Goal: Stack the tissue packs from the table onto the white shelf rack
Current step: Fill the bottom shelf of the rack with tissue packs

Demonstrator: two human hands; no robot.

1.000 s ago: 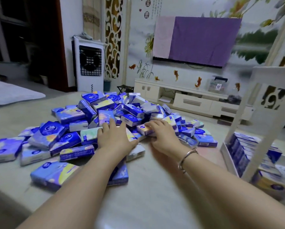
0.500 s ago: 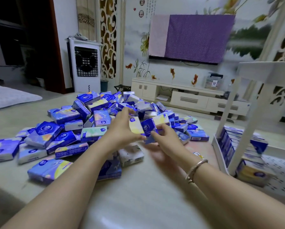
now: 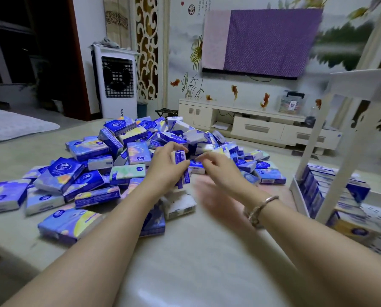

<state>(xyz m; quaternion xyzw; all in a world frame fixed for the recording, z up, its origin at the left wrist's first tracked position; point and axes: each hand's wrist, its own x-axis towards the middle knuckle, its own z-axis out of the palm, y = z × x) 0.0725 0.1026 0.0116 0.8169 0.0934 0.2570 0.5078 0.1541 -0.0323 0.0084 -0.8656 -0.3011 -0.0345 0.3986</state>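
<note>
The left hand [image 3: 167, 167] grips upright tissue packs [image 3: 181, 165]. The right hand [image 3: 220, 171], fingers loosely curled and empty, is nearer the white shelf rack [image 3: 331, 173] to its right.

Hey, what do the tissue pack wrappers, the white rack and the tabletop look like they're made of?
Tissue packs: thin printed plastic film, likely; glossy, creased at the ends.
White shelf rack: painted wood or moulded plastic, hard to tell; smooth matte posts, perforated lower shelf.
Table: polished stone or glazed surface, probably; pale, with soft reflections.

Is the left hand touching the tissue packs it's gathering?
Touching: head view shows left hand fingers curled round upright tissue packs.
</note>
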